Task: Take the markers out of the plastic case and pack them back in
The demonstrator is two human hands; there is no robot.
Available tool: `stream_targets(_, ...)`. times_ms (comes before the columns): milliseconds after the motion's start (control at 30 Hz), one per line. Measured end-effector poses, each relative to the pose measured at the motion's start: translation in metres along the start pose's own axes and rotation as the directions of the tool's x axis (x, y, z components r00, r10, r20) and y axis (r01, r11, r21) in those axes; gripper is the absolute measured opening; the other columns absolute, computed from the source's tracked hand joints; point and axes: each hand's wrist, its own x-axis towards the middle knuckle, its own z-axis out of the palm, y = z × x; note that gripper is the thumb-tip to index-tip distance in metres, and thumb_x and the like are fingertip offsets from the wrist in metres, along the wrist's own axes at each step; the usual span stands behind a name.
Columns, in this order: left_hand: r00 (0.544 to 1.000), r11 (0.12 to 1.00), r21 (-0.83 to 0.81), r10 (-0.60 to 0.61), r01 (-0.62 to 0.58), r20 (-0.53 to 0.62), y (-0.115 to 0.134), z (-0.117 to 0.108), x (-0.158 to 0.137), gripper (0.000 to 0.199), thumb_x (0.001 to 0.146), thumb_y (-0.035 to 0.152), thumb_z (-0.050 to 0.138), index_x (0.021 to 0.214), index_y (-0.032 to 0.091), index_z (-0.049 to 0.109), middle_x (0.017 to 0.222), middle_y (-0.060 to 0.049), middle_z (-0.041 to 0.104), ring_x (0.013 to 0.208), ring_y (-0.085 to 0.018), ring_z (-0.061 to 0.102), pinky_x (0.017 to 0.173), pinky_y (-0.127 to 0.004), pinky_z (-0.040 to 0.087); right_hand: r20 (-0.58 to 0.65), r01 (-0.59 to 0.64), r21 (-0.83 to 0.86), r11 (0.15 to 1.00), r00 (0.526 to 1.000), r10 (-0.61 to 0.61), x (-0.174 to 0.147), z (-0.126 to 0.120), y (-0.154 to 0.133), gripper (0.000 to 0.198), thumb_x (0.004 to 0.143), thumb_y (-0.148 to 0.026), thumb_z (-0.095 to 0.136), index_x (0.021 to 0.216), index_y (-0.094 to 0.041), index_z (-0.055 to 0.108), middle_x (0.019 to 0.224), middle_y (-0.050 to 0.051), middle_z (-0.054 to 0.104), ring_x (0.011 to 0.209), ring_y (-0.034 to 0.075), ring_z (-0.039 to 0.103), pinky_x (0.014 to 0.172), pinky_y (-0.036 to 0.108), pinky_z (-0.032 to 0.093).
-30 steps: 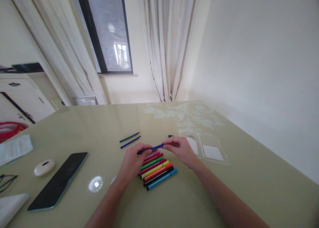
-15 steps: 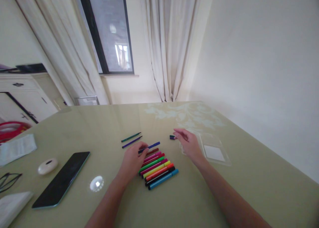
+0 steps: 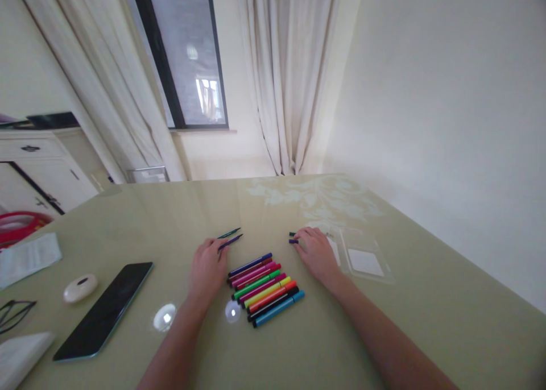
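My left hand point(image 3: 208, 269) is closed on the rear part of an uncapped purple marker point(image 3: 232, 240), its tip pointing right. Just behind that lies an uncapped dark green marker point(image 3: 230, 232). My right hand point(image 3: 318, 253) pinches a small purple cap point(image 3: 293, 241) at the table surface. A dark green cap point(image 3: 292, 234) sits beside it, partly covered by the fingers. Between my hands, a slanted row of capped markers fills the middle, from a dark blue marker point(image 3: 251, 264) at the far end to a light blue marker point(image 3: 279, 309) nearest me.
A clear plastic case point(image 3: 370, 263) lies open by my right hand. On the left are a black phone point(image 3: 104, 310), a white oval case point(image 3: 80, 288), glasses point(image 3: 16, 315) and a folded pale cloth point(image 3: 29, 259). The table point(image 3: 179, 219) meets a wall at right.
My left hand has put the dark blue marker down at the row's far end and moved left onto the purple marker. My right hand has lowered onto the purple cap.
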Motion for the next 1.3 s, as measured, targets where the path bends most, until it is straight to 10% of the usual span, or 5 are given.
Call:
stream_targets(167, 1.000, 0.983, 0.183, -0.021, 0.017, 0.021, -0.011, -0.002, 0.000, 0.034, 0.096, 0.034, 0.047, 0.109, 0.017, 0.074, 0.107, -0.014, 0.071, 0.103, -0.033, 0.062, 0.098, -0.047, 0.047, 0.055, -0.018, -0.038, 0.999, 0.998, 0.020, 0.001, 0.002, 0.001, 0.017, 0.092, -0.019, 0.065, 0.108, -0.023, 0.072, 0.109, 0.009, 0.075, 0.106, 0.031, 0.061, 0.091, 0.041, 0.043)
stream_targets(500, 0.983, 0.912, -0.409, 0.091, -0.018, 0.159, 0.029, -0.003, -0.004, 0.024, 0.091, 0.038, 0.055, 0.100, 0.022, 0.070, 0.101, -0.007, 0.077, 0.095, -0.026, 0.070, 0.089, -0.040, 0.054, 0.018, -0.014, 0.188, 0.982, 1.000, 0.011, 0.001, -0.003, -0.010, 0.012, 0.091, -0.019, 0.063, 0.101, -0.022, 0.069, 0.095, 0.005, 0.075, 0.092, 0.024, 0.066, 0.086, 0.037, 0.044)
stream_targets(1300, 0.974, 0.880, -0.474, 0.135, -0.033, 0.183, 0.058, -0.010, -0.016, 0.028, 0.090, 0.041, 0.058, 0.097, 0.023, 0.078, 0.097, -0.003, 0.080, 0.089, -0.023, 0.071, 0.085, -0.035, 0.053, 0.023, -0.012, 0.661, 0.751, 1.000, -0.004, -0.003, -0.017, -0.031, 0.013, 0.090, -0.030, 0.069, 0.097, -0.026, 0.080, 0.090, 0.002, 0.079, 0.080, 0.020, 0.068, 0.074, 0.032, 0.049)
